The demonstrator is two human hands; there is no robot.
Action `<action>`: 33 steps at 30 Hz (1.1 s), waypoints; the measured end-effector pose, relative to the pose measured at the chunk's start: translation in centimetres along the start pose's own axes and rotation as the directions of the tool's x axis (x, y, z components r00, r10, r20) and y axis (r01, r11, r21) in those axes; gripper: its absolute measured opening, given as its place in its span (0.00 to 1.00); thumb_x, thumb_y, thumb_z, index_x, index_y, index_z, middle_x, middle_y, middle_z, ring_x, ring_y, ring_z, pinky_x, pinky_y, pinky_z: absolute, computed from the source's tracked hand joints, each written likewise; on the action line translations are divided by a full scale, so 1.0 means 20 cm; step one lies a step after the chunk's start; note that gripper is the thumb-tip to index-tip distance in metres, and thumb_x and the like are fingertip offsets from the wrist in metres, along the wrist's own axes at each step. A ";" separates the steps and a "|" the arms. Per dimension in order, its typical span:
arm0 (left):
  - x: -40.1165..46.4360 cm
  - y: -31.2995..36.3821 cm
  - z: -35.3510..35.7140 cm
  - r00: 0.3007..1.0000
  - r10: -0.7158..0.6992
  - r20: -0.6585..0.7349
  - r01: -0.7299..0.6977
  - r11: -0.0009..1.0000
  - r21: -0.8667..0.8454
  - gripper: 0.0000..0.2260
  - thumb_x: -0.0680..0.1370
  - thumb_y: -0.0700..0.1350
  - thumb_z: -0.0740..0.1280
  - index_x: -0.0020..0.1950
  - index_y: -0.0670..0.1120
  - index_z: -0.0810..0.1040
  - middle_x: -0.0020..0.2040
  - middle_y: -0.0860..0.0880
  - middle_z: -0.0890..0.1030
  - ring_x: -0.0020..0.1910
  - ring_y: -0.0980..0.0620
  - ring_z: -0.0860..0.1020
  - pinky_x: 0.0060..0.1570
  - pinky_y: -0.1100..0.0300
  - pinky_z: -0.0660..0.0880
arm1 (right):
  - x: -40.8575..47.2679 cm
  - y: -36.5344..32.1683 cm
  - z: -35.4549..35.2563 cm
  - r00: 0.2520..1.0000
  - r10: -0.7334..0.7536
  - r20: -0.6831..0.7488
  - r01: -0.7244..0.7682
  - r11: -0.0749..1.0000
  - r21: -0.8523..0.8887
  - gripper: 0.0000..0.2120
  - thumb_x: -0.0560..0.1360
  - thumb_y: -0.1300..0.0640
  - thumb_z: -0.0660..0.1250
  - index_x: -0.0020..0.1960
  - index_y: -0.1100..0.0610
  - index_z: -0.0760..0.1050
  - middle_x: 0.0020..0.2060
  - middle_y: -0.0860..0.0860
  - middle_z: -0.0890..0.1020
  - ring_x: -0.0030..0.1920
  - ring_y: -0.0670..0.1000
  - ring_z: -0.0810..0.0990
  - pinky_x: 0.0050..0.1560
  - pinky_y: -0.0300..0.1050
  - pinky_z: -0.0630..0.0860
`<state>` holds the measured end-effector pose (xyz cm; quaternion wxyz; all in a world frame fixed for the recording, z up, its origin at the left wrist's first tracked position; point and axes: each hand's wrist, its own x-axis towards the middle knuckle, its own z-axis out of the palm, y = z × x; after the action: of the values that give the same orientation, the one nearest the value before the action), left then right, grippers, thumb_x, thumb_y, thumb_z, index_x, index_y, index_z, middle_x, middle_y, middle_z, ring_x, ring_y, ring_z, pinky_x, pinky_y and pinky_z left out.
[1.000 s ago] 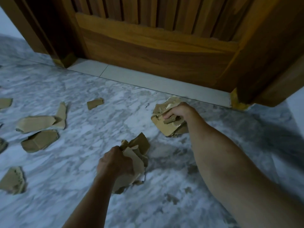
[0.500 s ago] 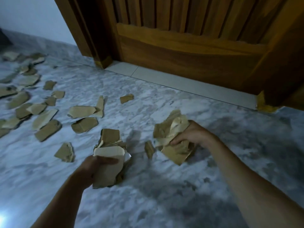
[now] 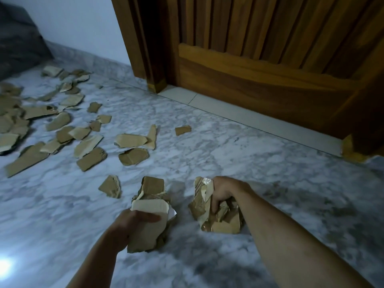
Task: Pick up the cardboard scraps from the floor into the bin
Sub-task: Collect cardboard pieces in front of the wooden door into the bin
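My left hand (image 3: 126,225) grips a stack of brown cardboard scraps (image 3: 150,206) low in the middle of the view, held above the marble floor (image 3: 207,163). My right hand (image 3: 223,193) grips a second crumpled bundle of scraps (image 3: 220,223) just to the right of it. One loose scrap (image 3: 110,187) lies on the floor close to the left bundle. Several more scraps (image 3: 89,157) are scattered across the floor to the left and far left. One small piece (image 3: 182,129) lies alone near the door. No bin is in view.
A wooden door (image 3: 259,59) and its frame (image 3: 143,38) stand ahead, with a pale threshold strip (image 3: 239,114) at the base. A dark cushion-like object (image 3: 18,42) sits at the far left against the white wall. A bright glare spot (image 3: 4,267) shows on the floor, lower left.
The view has swung to the left, bringing many more scattered scraps into sight. Both hands have drawn back from the door toward me, each still holding its bundle.
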<state>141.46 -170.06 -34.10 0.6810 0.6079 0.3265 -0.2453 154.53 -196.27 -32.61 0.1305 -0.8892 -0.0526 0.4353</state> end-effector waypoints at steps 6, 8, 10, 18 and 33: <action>0.01 -0.01 -0.12 0.997 0.060 -0.051 -0.060 0.998 -0.016 0.28 0.58 0.39 0.79 0.57 0.34 0.81 0.50 0.27 0.82 0.45 0.27 0.82 0.41 0.37 0.79 | 0.02 0.06 0.04 0.999 0.011 -0.036 -0.007 0.992 0.127 0.33 0.45 0.50 0.84 0.49 0.57 0.82 0.45 0.52 0.85 0.45 0.54 0.84 0.50 0.53 0.83; 0.01 0.03 -0.17 0.986 0.088 -0.143 -0.092 0.996 -0.017 0.28 0.56 0.39 0.79 0.55 0.35 0.82 0.49 0.31 0.84 0.45 0.30 0.83 0.42 0.36 0.81 | 0.01 0.07 0.04 0.998 0.013 -0.058 0.002 0.967 0.256 0.31 0.47 0.53 0.85 0.49 0.56 0.83 0.45 0.51 0.86 0.46 0.53 0.84 0.50 0.50 0.83; 0.03 0.07 -0.27 0.970 0.110 -0.218 -0.123 0.991 -0.044 0.26 0.57 0.36 0.79 0.54 0.35 0.82 0.50 0.32 0.84 0.45 0.32 0.83 0.40 0.39 0.81 | 0.00 0.03 0.03 0.994 -0.009 -0.112 0.055 0.908 0.415 0.20 0.56 0.62 0.84 0.46 0.57 0.84 0.43 0.50 0.87 0.46 0.52 0.85 0.47 0.43 0.81; 0.53 0.20 -0.58 0.894 0.103 -0.437 -0.046 0.989 0.139 0.50 0.39 0.53 0.84 0.60 0.43 0.76 0.56 0.40 0.82 0.53 0.37 0.81 0.50 0.41 0.81 | 0.01 -0.42 -0.12 0.978 -0.029 -0.207 0.149 0.792 0.593 0.21 0.57 0.63 0.84 0.48 0.56 0.84 0.45 0.48 0.86 0.50 0.51 0.84 0.53 0.45 0.80; 0.42 0.66 -0.83 0.946 0.101 -0.308 0.067 0.869 0.491 0.30 0.63 0.45 0.82 0.60 0.42 0.72 0.53 0.43 0.79 0.55 0.41 0.78 0.48 0.53 0.75 | 0.30 -1.12 -0.44 0.957 0.049 -0.285 0.131 0.805 0.578 0.21 0.58 0.65 0.83 0.49 0.55 0.83 0.46 0.48 0.86 0.48 0.48 0.83 0.51 0.43 0.80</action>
<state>154.30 -151.35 -32.22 0.4416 0.7966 0.3545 -0.2114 165.56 -175.07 -25.77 0.4165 -0.8561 0.0854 0.2938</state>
